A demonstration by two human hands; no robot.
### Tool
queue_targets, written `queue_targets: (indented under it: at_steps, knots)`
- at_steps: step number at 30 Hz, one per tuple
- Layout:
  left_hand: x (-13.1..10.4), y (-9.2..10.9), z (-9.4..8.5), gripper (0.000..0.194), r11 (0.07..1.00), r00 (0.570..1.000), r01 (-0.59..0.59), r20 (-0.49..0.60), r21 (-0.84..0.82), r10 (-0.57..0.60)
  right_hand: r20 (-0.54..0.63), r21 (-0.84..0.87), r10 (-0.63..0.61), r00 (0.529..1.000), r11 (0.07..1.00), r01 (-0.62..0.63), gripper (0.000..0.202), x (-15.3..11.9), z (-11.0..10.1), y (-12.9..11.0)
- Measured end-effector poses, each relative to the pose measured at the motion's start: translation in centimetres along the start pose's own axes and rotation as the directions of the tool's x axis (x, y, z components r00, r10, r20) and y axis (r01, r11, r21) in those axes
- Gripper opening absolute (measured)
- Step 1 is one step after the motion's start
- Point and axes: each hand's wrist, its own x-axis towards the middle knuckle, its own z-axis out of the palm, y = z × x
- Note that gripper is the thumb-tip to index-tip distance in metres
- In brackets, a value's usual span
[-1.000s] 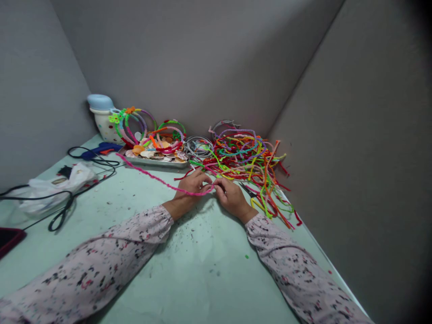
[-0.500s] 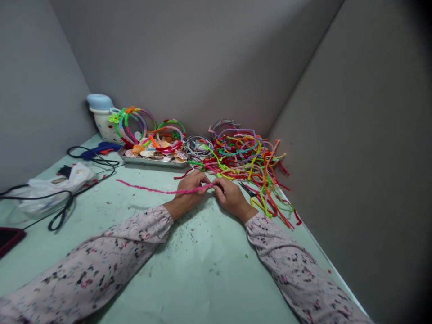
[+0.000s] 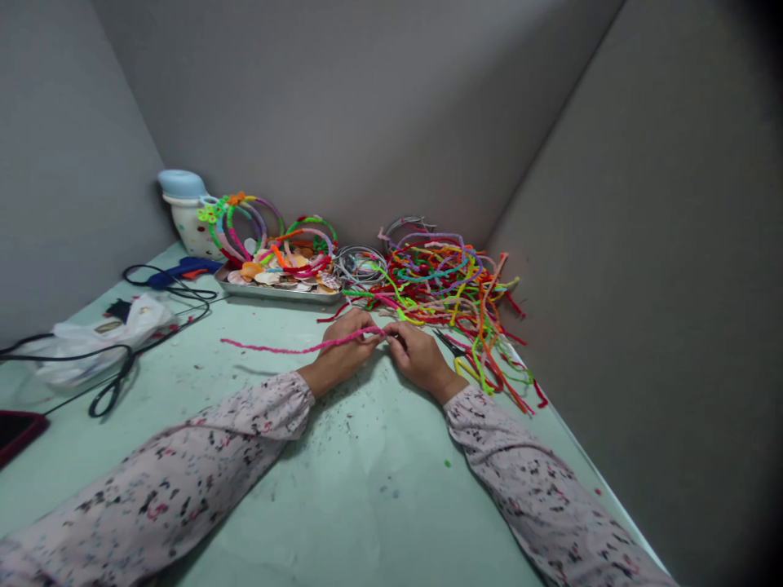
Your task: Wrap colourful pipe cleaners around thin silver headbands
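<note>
A fuzzy pink pipe cleaner (image 3: 278, 350) runs across the back of my left hand (image 3: 347, 342), its free end reaching out to the left above the table. My left fingers are closed on it near its right end. Fingertip to fingertip with them, my right hand (image 3: 419, 357) pinches the same end. What lies between the fingertips is mostly hidden. Just right of my right hand lie scissors (image 3: 451, 344) with dark blades, partly among loose pipe cleaners.
Behind my hands a tangled heap of colourful pipe cleaners (image 3: 446, 273) spreads to the right edge. A metal tray (image 3: 281, 295) holds shell-like pieces and wrapped hoops (image 3: 245, 232). Further left are a cup (image 3: 189, 216), a black cable (image 3: 128, 359), a plastic bag (image 3: 91, 346) and a phone (image 3: 21, 432).
The pink pipe cleaner's free end has shifted a little right and down, and the strand bows up more over my left hand. Both hands stay in nearly the same place.
</note>
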Motion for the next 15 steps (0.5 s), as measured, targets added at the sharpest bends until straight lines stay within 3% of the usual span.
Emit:
queue_targets:
  at_steps: [6, 15]
  knots:
    - [0.12, -0.38, 0.36, 0.011, 1.000, 0.999, 0.004, -0.040, -0.019, -0.005, -0.011, -0.011, -0.007, 1.000, 1.000, 0.007, 0.018, 0.04, 0.21, 0.16]
    - [0.14, -0.25, 0.23, 0.014, 0.995, 1.000, -0.018, -0.009, -0.094, 0.018, -0.023, -0.024, 0.021, 1.000, 0.999, -0.021, 0.014, -0.19, 0.32, 0.46]
